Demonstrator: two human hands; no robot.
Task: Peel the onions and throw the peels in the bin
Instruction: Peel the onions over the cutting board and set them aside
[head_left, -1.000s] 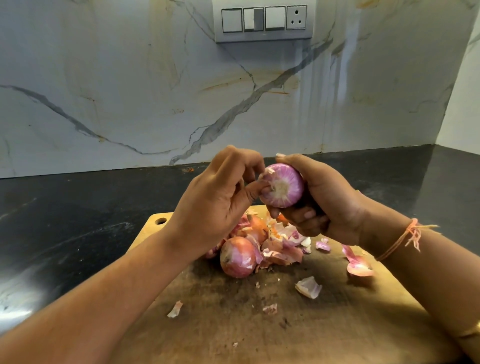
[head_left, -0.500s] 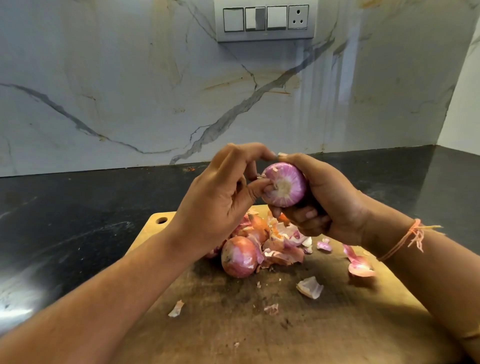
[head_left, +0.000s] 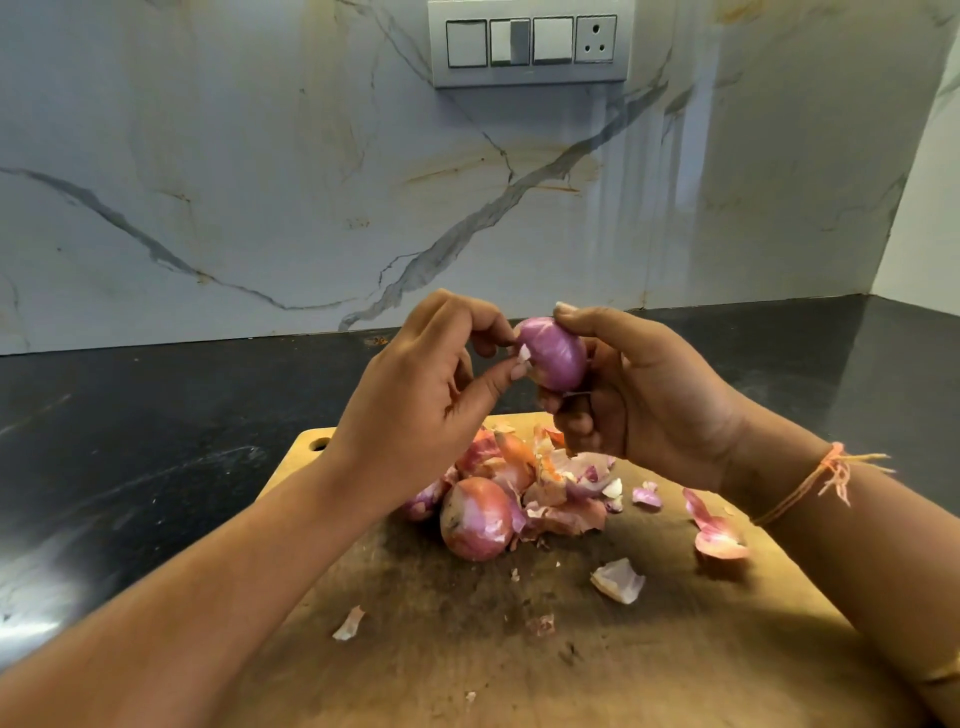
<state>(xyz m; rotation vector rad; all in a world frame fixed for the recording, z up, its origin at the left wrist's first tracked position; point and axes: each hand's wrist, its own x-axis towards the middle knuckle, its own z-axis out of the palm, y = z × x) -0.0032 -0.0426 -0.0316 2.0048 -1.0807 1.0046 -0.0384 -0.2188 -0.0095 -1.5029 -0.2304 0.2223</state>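
Onion (head_left: 553, 353), glossy purple, held above wooden board (head_left: 649, 649). Right hand (head_left: 649, 400) fingers curled round it; left hand (head_left: 431, 395) pinches pale skin scrap (head_left: 523, 354) at its end. Below: peel pile (head_left: 550, 483), unpeeled onion (head_left: 475, 519). Black counter (head_left: 130, 441), marble wall (head_left: 260, 182).

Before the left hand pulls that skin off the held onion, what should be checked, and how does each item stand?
1. The right hand grips the onion securely: ok.
2. The left hand pinches the flake of skin at the onion's end: ok.
3. The onion is over the cutting board, so peel lands there: ok.
4. A bin for the peels in view: not ok, none shows.
5. Skin left on the onion's far side: cannot tell.
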